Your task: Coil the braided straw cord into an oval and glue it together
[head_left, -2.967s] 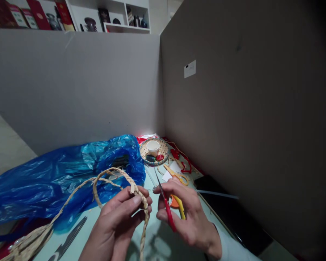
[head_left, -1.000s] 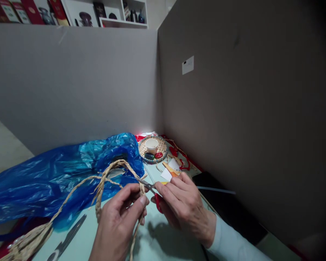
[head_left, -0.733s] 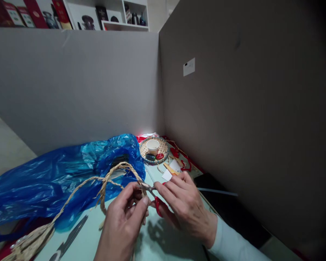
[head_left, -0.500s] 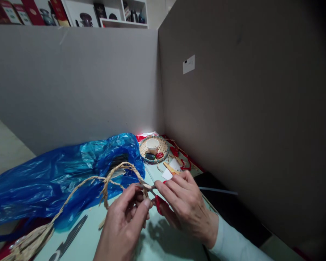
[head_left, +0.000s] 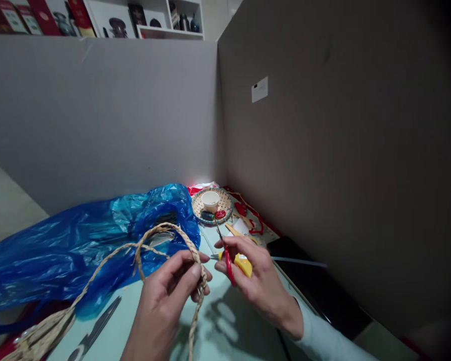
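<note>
My left hand (head_left: 165,301) pinches a braided straw rope (head_left: 161,233) between thumb and fingers; the rope loops up over the blue bag and trails down to the lower left. Just to the right, my right hand (head_left: 255,281) is closed on small red-handled scissors (head_left: 227,260), their blades pointing up and away from the rope. A yellow tool (head_left: 242,263) with a metal tip shows under the right hand's fingers; whether the hand holds it too I cannot tell.
A crumpled blue plastic bag (head_left: 71,240) fills the left of the pale green table (head_left: 225,326). A woven tray (head_left: 196,208) with a white cup (head_left: 210,199) sits in the corner. Large grey scissors (head_left: 92,331) lie at lower left. Grey partition walls close the back and right.
The red scissors' blades were at the braid beside my left fingers; now my right hand has drawn back to the right and turned the blades upward, clear of the rope.
</note>
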Available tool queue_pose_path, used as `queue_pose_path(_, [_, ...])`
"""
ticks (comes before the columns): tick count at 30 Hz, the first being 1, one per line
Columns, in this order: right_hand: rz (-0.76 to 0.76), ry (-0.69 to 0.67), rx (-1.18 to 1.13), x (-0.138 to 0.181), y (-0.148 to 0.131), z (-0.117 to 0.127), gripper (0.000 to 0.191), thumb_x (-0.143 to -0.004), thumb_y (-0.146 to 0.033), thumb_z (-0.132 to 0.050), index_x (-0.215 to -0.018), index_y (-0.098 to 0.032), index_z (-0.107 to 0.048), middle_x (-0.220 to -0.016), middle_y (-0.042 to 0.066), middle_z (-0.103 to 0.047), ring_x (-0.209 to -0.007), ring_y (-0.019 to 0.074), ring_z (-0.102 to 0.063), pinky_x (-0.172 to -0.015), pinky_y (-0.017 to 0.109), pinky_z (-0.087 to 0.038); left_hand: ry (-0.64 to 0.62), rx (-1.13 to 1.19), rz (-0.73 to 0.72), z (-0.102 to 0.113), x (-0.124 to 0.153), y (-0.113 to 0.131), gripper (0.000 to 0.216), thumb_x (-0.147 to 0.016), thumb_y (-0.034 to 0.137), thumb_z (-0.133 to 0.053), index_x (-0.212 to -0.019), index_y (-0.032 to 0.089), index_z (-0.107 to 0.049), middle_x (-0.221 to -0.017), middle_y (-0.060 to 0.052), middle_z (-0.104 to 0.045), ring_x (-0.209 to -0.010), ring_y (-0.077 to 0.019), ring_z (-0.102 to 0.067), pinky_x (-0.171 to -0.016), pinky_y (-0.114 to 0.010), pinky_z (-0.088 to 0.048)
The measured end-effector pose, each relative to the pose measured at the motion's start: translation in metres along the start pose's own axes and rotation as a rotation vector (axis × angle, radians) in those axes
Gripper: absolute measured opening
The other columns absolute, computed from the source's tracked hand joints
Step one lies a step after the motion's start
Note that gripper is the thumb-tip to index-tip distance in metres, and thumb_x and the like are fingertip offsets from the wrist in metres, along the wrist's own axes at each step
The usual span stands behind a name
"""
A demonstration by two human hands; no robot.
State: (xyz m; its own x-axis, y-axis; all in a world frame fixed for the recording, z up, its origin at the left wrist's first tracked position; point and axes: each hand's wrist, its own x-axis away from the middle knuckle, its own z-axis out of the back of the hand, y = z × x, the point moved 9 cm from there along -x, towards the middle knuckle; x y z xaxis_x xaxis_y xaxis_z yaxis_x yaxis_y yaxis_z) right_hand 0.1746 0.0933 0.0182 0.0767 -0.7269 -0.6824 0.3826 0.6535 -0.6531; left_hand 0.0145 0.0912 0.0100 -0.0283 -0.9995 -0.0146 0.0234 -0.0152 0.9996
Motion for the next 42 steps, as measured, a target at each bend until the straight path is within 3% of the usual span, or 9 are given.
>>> queue_pose_path(3, [-0.158, -0.069, -0.151, -0.001, 0.011, -0.007, 0.017, -0.091, -0.031, -0.065, -0.1, -0.017, -0.064, -0.073, -0.002, -0.064, -0.061, 0.0135, -0.059, -0.061, 0.027, -0.047, -0.079, 0.032, 0.051, -0.003, -0.002, -0.008, 0.025, -0.082, 0.042, -0.074, -0.093, 0.02, -0.075, -0.073, 0.0, -0.071, -0.066, -0.0137, -0.058, -0.063, -0.021, -0.046])
queue_pose_path(8, [-0.431, -0.171, -0.604, 0.004, 0.023, -0.024, 0.035, -0.08, -0.046, -0.078, -0.097, -0.019, -0.065, -0.077, -0.001, -0.063, -0.069, 0.0141, -0.057, -0.066, 0.028, -0.047, -0.189, 0.051, 0.122, -0.01, -0.004, -0.019, 0.025, -0.088, 0.038, -0.07, -0.104, 0.02, -0.073, -0.087, -0.002, -0.076, -0.073, -0.016, -0.062, -0.073, -0.025, -0.049])
queue_pose_path(12, [-0.476, -0.156, -0.719, 0.005, 0.023, -0.024, 0.04, -0.077, -0.045, -0.082, -0.102, -0.019, -0.064, -0.083, 0.0, -0.064, -0.073, 0.0142, -0.058, -0.068, 0.028, -0.047, -0.209, 0.066, 0.134, -0.014, -0.005, -0.025, 0.025, -0.089, 0.039, -0.069, -0.106, 0.021, -0.072, -0.08, -0.001, -0.074, -0.071, -0.0162, -0.063, -0.073, -0.025, -0.05])
queue_pose_path(19, [-0.528, -0.15, -0.949, 0.007, 0.026, -0.029, 0.04, -0.077, -0.035, -0.084, -0.107, -0.019, -0.063, -0.089, 0.001, -0.066, -0.078, 0.0136, -0.061, -0.076, 0.03, -0.048, -0.207, -0.065, 0.08, -0.018, -0.005, -0.023, 0.021, -0.085, 0.042, -0.072, -0.085, 0.021, -0.072, -0.067, 0.002, -0.069, -0.055, -0.0121, -0.058, -0.057, -0.021, -0.047])
queue_pose_path(28, [-0.676, -0.088, -1.099, 0.011, 0.036, -0.032, 0.05, -0.072, -0.026, -0.087, -0.111, -0.022, -0.056, -0.078, -0.005, -0.064, -0.063, 0.0092, -0.055, -0.064, 0.023, -0.044, -0.321, -0.164, 0.207, -0.032, 0.002, -0.041, 0.028, -0.084, 0.048, -0.07, -0.084, 0.021, -0.068, -0.069, 0.003, -0.063, -0.055, -0.0116, -0.053, -0.051, -0.02, -0.04])
queue_pose_path(32, [-0.605, 0.015, -1.039, 0.005, 0.045, -0.022, 0.056, -0.066, -0.023, -0.09, -0.108, -0.023, -0.053, -0.075, -0.007, -0.066, -0.062, 0.0086, -0.056, -0.067, 0.023, -0.046, -0.168, -0.061, 0.218, -0.029, 0.004, -0.037, 0.031, -0.084, 0.049, -0.068, -0.1, 0.023, -0.063, -0.07, 0.002, -0.069, -0.056, -0.0141, -0.052, -0.054, -0.022, -0.041])
queue_pose_path(35, [-0.558, 0.122, -0.969, 0.001, 0.048, -0.01, 0.06, -0.065, -0.026, -0.091, -0.108, -0.024, -0.051, -0.075, -0.006, -0.068, -0.064, 0.0109, -0.06, -0.069, 0.026, -0.047, -0.038, -0.143, 0.07, -0.02, 0.003, -0.023, 0.029, -0.078, 0.043, -0.074, -0.097, 0.024, -0.063, -0.068, 0.003, -0.068, -0.061, -0.0169, -0.057, -0.059, -0.025, -0.043])
queue_pose_path(39, [-0.513, 0.184, -0.853, 0.001, 0.044, -0.001, 0.058, -0.066, -0.027, -0.091, -0.106, -0.025, -0.049, -0.072, -0.007, -0.068, -0.067, 0.0134, -0.064, -0.068, 0.028, -0.049, 0.128, -0.526, -0.309, -0.013, 0.011, 0.004, 0.022, -0.075, 0.034, -0.08, -0.093, 0.028, -0.069, -0.073, 0.003, -0.069, -0.065, -0.0183, -0.059, -0.069, -0.028, -0.045])
queue_pose_path(42, [-0.484, 0.224, -0.794, 0.002, 0.04, 0.003, 0.058, -0.067, -0.027, -0.09, -0.107, -0.025, -0.048, -0.07, -0.007, -0.068, -0.069, 0.0153, -0.066, -0.069, 0.03, -0.05, 0.225, -0.623, -0.588, -0.016, 0.027, 0.023, 0.013, -0.081, 0.025, -0.077, -0.092, 0.029, -0.071, -0.077, 0.004, -0.072, -0.063, -0.0164, -0.059, -0.076, -0.028, -0.044])
